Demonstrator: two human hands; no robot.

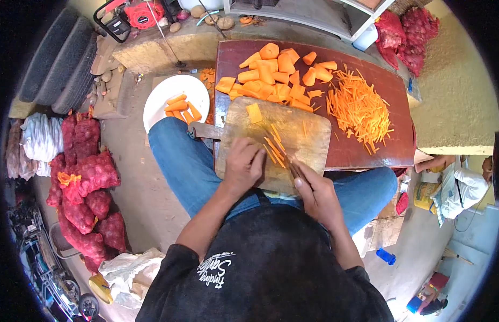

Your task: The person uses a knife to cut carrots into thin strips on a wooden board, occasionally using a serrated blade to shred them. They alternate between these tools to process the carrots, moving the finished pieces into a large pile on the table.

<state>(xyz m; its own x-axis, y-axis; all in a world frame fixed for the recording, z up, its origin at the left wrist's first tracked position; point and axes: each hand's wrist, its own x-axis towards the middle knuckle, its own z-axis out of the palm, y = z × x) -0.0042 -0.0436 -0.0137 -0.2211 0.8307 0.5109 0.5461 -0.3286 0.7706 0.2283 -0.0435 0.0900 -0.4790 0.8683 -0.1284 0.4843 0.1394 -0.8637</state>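
A wooden cutting board (241, 115) lies at the near edge of a dark red table (394, 107), over my lap. On it rest thin carrot sticks (274, 147) and a flat carrot slice (254, 113). My left hand (244, 163) is beside the sticks with its fingers curled; what they may hold is hidden. In my right hand (315, 190) is a knife (293, 167), its blade next to the sticks. Peeled carrot chunks (265, 72) are heaped behind the board, and a pile of carrot sticks (361, 107) lies to its right.
A white plate (155, 102) with carrot pieces is left of the board, near my knee. Red net sacks (91, 172) and tyres (61, 59) stand at the far left. Another person (461, 182) is at the far right. A metal shelf (308, 21) stands behind the table.
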